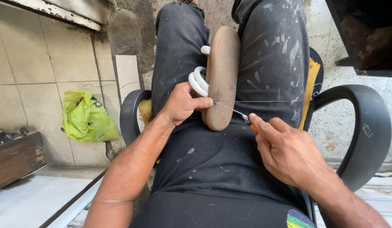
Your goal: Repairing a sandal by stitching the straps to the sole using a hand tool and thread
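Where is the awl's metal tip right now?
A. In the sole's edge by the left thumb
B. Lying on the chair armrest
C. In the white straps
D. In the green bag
A: the awl, held by the right hand, meets the edge of the brown sandal sole beside the left hand thumb.

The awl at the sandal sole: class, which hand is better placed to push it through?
Probably the right hand: it grips the awl, tip at the sole. The left hand steadies the sole.

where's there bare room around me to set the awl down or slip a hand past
Bare patches: the lap below the sandal, between left hand and right hand; the pale ledge lower left, beside the wooden box. Crowded: between the thighs, where sandal, awl and taut thread sit.
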